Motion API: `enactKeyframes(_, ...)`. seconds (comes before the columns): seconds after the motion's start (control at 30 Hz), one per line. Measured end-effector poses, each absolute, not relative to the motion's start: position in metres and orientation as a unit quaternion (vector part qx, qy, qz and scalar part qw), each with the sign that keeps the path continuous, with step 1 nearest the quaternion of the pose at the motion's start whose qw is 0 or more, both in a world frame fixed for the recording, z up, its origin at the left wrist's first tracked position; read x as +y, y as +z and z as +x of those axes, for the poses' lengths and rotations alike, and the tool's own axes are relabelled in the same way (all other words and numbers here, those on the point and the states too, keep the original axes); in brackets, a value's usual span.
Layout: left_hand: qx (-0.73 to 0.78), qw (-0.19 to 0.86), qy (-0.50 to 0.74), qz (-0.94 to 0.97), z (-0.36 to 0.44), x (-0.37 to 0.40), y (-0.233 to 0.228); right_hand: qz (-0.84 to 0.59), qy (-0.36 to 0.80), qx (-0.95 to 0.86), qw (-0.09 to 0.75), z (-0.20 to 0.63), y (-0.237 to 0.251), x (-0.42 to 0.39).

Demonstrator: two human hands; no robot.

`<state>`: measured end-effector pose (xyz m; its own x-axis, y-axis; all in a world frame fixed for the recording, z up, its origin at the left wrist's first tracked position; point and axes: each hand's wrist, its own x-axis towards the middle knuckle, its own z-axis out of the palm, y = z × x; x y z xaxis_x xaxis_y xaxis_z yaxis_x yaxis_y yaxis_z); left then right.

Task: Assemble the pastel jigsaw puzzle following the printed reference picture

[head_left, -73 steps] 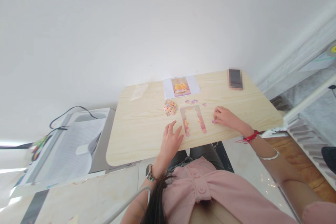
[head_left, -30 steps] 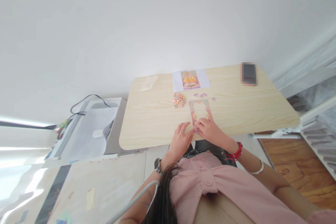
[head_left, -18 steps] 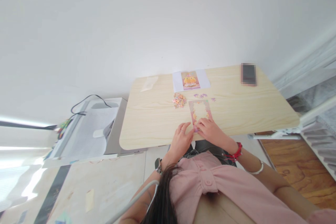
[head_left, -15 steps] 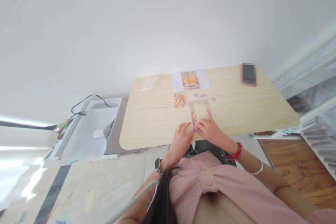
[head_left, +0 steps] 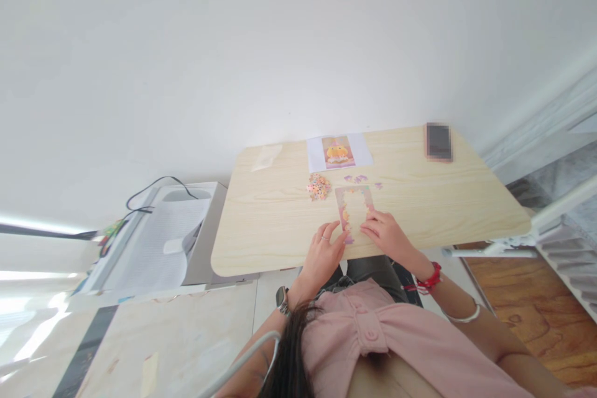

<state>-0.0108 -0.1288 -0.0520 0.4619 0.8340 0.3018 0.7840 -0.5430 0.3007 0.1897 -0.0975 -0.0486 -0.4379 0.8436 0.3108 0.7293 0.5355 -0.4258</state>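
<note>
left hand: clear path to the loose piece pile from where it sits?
Probably yes. The left hand rests by the puzzle frame's near left corner; only bare table lies between it and the piece pile.

A pink-and-orange puzzle frame (head_left: 354, 208) lies on a pale wood-grain table (head_left: 261, 230), beside a heap of orange, pink and white pieces (head_left: 318, 186), small purple pieces (head_left: 357, 179), and a white sheet (head_left: 339, 152) printed with an orange figure.

White wall (head_left: 280, 43) behind pale wooden table (head_left: 270, 224); wood-pattern floor (head_left: 522, 298) at right, bright even light.
</note>
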Motion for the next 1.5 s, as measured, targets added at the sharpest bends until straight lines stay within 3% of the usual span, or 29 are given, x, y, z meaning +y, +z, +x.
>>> enactKeyframes(0.27,0.463,0.032,0.262,0.846,-0.012,-0.107,-0.043,-0.523,0.093,-0.803,0.27,0.244,-0.042,-0.029)
enactKeyframes(0.7,0.473,-0.013,0.292,0.831,-0.02,-0.077,-0.038,-0.465,0.112,-0.865,0.151,0.218,-0.049,0.055)
enactKeyframes(1.13,0.477,-0.014,0.288,0.83,-0.019,-0.074,-0.045,-0.42,0.14,-0.887,0.129,0.182,-0.037,0.07)
enactKeyframes(1.3,0.484,-0.016,0.28,0.829,-0.024,-0.076,-0.046,-0.459,0.141,-0.869,0.117,0.195,-0.04,0.071)
enactKeyframes(1.5,0.491,-0.009,0.274,0.827,-0.025,-0.077,-0.049,-0.41,0.148,-0.895,0.098,0.209,-0.042,0.068)
